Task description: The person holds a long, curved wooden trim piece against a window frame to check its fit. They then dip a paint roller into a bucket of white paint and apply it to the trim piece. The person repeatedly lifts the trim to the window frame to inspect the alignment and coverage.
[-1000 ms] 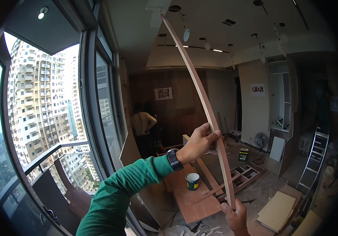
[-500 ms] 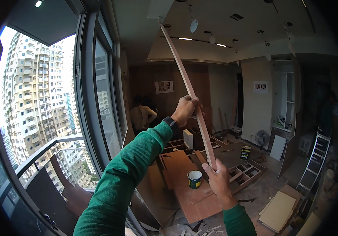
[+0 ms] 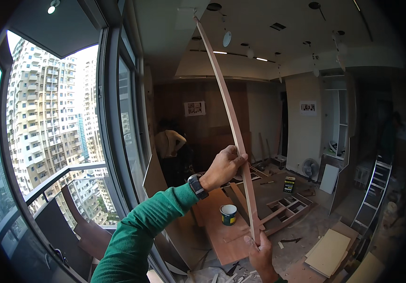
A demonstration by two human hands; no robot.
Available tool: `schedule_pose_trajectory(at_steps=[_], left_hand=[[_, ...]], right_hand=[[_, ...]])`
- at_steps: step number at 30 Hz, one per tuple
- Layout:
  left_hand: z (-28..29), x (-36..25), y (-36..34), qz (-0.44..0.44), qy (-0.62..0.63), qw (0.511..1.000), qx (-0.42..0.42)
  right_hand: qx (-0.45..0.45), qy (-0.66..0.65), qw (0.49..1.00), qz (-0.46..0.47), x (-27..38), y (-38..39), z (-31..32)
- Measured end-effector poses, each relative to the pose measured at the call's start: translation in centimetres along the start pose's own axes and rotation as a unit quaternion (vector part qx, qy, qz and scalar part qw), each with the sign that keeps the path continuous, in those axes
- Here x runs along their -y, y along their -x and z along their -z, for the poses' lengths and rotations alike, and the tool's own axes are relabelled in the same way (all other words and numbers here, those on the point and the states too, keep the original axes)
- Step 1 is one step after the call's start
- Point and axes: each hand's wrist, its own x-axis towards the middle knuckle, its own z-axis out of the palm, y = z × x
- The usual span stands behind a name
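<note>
A long, square-edged wooden pole [image 3: 223, 89] slants from low in front of me up to the ceiling. At its far tip is what looks like a small paint roller [image 3: 194, 11], held against the pale ceiling; it is too small to see clearly. My left hand [image 3: 224, 166], below a green sleeve and a dark wrist band, is closed around the pole's lower half. Lower down, my right hand [image 3: 261, 253] grips the pole's bottom end, thumb along the wood. Beyond the pole, an open paint can [image 3: 228, 215] stands on a reddish-brown wooden board [image 3: 231, 252].
Tall window frames [image 3: 113, 118] and a balcony railing [image 3: 66, 172] run along my left. Wooden grid frames [image 3: 290, 212], stacked pale boards [image 3: 328, 252] and scraps lie on the floor. A fan [image 3: 309, 168] and ladder [image 3: 373, 193] stand right. Another person [image 3: 169, 141] bends over at the back.
Both my hands have moved lower in view, the left most clearly. The pole stands a little steeper, its tip still at the ceiling. The view has shifted slightly.
</note>
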Motion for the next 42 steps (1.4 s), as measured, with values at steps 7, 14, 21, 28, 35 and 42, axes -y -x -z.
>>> schedule_pose_trajectory(at_steps=[7,14,21,28,35,42], left_hand=[[-7.2,-4.0,7.2,-0.043,-0.097,0.993,0.055],[-12.3,-6.5,12.8,-0.113,-0.142,0.978,0.098],[-16.1,-7.4,16.2,-0.126,-0.15,0.972,0.13],[-17.2,-7.4,16.2,-0.139,-0.074,0.981,0.117],[-14.5,-7.8,14.2,-0.106,-0.082,0.986,0.101],[-9.7,-5.7,9.8,-0.035,-0.045,0.997,0.05]], right_hand=[[-0.034,0.041,0.998,0.017,-2.0,9.2,6.2],[-0.059,-0.008,0.998,-0.026,-1.3,15.6,9.6],[-0.076,0.026,0.991,-0.103,-0.8,19.6,12.0],[-0.08,0.102,0.987,-0.093,-0.7,20.5,13.7],[-0.049,0.109,0.991,-0.057,1.1,18.1,13.1],[-0.002,0.077,0.997,-0.018,1.8,12.5,10.1]])
